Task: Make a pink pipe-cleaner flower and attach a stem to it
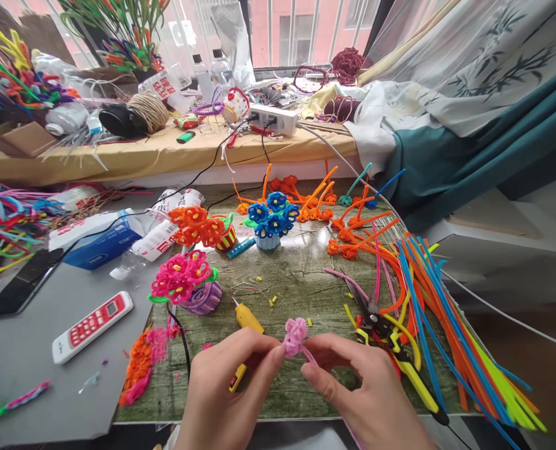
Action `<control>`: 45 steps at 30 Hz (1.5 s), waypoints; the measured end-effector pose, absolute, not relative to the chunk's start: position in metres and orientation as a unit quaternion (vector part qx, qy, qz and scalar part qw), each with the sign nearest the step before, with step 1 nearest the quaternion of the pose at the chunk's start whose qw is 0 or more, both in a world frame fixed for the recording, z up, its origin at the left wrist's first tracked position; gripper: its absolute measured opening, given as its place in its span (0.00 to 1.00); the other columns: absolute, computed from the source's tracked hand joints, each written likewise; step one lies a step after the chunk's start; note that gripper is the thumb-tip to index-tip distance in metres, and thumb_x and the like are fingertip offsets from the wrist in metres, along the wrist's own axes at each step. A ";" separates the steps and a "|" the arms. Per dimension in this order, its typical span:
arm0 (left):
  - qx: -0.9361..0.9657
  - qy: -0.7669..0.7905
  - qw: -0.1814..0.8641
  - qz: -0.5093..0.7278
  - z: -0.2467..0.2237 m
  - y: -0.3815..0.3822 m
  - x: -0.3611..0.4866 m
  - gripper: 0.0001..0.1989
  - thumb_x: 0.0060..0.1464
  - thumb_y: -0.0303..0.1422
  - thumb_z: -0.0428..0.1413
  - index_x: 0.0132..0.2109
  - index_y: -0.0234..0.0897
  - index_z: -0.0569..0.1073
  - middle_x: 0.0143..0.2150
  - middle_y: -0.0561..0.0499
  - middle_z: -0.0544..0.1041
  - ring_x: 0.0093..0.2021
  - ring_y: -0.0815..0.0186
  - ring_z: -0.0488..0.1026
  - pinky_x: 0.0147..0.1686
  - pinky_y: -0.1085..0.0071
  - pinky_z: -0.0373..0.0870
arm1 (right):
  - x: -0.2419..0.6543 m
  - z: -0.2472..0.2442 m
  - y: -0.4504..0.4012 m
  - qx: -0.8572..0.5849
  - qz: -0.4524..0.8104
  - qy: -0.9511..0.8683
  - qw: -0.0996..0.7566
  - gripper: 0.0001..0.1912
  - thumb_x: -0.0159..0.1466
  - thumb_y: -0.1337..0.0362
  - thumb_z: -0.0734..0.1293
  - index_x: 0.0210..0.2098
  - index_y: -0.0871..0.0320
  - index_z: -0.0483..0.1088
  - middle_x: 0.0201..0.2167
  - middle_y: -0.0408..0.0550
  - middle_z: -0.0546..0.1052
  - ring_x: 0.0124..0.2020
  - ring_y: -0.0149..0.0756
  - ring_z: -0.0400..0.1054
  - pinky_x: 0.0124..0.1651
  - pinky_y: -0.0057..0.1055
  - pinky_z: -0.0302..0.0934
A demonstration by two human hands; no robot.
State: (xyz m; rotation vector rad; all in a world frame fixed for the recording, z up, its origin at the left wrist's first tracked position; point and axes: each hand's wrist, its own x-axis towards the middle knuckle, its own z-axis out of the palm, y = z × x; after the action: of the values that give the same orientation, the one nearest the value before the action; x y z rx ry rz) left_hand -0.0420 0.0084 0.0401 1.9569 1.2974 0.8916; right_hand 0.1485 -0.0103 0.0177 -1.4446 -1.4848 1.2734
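Pink flower (pixel 295 334)'s pinched in the left hand (pixel 233 384), stem (pixel 309 357) in the right hand (pixel 364 384). Pliers (pixel 379 325) are parked nearby.

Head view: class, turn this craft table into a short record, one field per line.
Left hand: pinching a small pink flower
Right hand: at that flower's stem; grip unclear
Potted bunches: orange flowers, blue flowers, magenta flowers
Table's right side: loose pipe cleaners, yellow-handled tool
Left, on grey surface: red and white phone
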 end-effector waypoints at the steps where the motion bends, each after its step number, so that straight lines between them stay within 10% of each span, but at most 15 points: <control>1: 0.744 0.486 0.316 0.332 0.040 0.009 -0.041 0.06 0.62 0.28 0.57 0.35 0.39 0.74 0.26 0.58 0.74 0.24 0.74 0.70 0.25 0.81 0.65 | 0.147 0.016 -0.009 -0.544 0.547 -0.536 0.344 0.15 0.63 0.50 0.70 0.35 0.55 0.79 0.27 0.45 0.81 0.31 0.38 0.77 0.34 0.27 0.70; 13: 0.816 0.444 0.193 0.317 0.043 0.013 -0.042 0.08 0.63 0.24 0.51 0.40 0.36 0.74 0.30 0.54 0.79 0.26 0.72 0.76 0.27 0.80 0.69 | 0.142 0.014 0.000 -0.486 0.651 -0.462 0.356 0.17 0.66 0.54 0.67 0.28 0.60 0.74 0.22 0.42 0.71 0.23 0.29 0.65 0.26 0.22 0.63; 29: 0.849 0.428 0.148 0.273 0.045 0.009 -0.040 0.07 0.64 0.22 0.51 0.40 0.36 0.72 0.30 0.53 0.74 0.27 0.69 0.72 0.28 0.75 0.67 | 0.134 0.016 -0.001 -0.516 0.478 -0.597 0.386 0.19 0.69 0.61 0.59 0.22 0.56 0.57 0.21 0.38 0.61 0.24 0.30 0.56 0.28 0.26 0.51; 35: 0.871 0.400 -0.024 0.283 0.044 0.003 -0.029 0.11 0.66 0.22 0.46 0.42 0.29 0.73 0.28 0.48 0.76 0.26 0.65 0.73 0.29 0.69 0.71 | 0.127 0.013 -0.003 -0.513 0.436 -0.610 0.418 0.17 0.68 0.63 0.60 0.22 0.56 0.59 0.20 0.38 0.61 0.22 0.30 0.57 0.26 0.26 0.51; 45: 0.903 0.298 -0.230 0.206 0.041 -0.006 -0.039 0.14 0.65 0.20 0.46 0.45 0.27 0.77 0.34 0.44 0.81 0.28 0.64 0.77 0.32 0.70 0.73 | 0.118 0.011 -0.009 -0.420 0.702 -0.345 0.460 0.21 0.63 0.51 0.67 0.21 0.58 0.65 0.17 0.38 0.61 0.19 0.27 0.53 0.24 0.25 0.52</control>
State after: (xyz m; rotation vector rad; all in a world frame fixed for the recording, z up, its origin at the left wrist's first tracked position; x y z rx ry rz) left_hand -0.0389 -0.0065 0.0406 3.3461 1.1019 0.7648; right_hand 0.1177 -0.0087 0.0107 -1.0332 -0.8498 1.7288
